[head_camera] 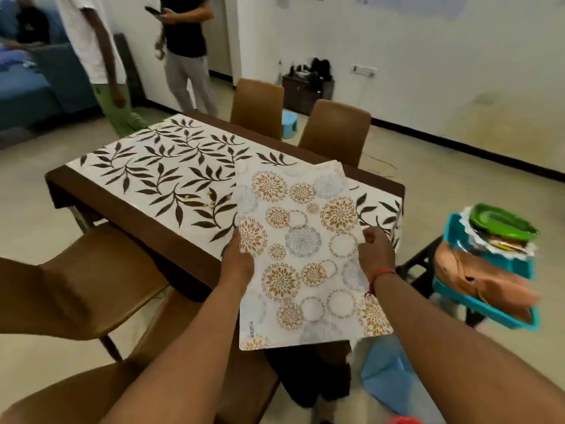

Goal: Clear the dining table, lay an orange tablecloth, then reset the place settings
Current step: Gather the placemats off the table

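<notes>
Table edge [159, 237]; placemat [302, 255] in both hands.

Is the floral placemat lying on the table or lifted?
Lifted: both hands, left and right, hold the placemat by its side edges, overhanging the table.

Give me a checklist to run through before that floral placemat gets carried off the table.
1. Left hand grips the floral placemat at its left edge: ok.
2. Right hand pinches its right edge: ok.
3. Placemat lifted off the leaf-print cloth: cannot tell at the far end.
4. Nothing resting on the placemat: ok.
5. Cloth cleared: not ok, small yellowish bits remain.
6. Room in the blue tray on the right: cannot tell; an orange cloth lies on it.
</notes>
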### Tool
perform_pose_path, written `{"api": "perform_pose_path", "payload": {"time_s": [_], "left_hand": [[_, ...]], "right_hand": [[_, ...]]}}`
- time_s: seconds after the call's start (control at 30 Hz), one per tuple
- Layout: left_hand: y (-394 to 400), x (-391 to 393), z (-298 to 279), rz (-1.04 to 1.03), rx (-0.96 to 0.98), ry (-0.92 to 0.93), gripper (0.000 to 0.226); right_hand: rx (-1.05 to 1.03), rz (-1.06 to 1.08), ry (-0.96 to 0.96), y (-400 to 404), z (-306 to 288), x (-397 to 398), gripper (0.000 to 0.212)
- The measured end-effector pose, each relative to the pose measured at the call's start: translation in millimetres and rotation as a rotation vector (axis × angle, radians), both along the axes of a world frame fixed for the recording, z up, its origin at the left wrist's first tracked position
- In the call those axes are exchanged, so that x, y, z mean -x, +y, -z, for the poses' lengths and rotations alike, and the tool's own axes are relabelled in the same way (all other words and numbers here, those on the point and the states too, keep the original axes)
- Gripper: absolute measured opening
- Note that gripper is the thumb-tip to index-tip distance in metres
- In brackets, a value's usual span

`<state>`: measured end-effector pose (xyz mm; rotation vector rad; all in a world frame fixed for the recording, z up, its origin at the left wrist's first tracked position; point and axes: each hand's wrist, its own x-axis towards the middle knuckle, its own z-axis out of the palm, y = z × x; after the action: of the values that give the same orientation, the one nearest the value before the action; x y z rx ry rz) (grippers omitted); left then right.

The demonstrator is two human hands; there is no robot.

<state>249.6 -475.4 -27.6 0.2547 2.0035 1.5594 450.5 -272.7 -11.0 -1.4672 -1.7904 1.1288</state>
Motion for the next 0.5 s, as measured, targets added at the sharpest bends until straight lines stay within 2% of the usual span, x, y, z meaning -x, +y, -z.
{"api": "perform_pose_path", "payload": {"time_s": [0.17, 0.37, 0.5], "left_hand": [[-7.7, -48.4, -12.3, 0.137, 0.009, 0.008, 0.078], [22.1, -135.1, -10.4, 0.324, 0.012, 0.097, 0.072], [48.3, -224.8, -10.8, 0.513, -0.057, 0.105, 0.068]], "right_hand": [[0.044, 0.125, 0.049, -36.3, -15.3, -76.6, 0.041], [0.067, 0.291, 0.130, -70.3, -29.4, -188.1, 0.037], [0.027, 0.470, 0.123, -89.5, -28.4, -291.7, 0.035]]}}
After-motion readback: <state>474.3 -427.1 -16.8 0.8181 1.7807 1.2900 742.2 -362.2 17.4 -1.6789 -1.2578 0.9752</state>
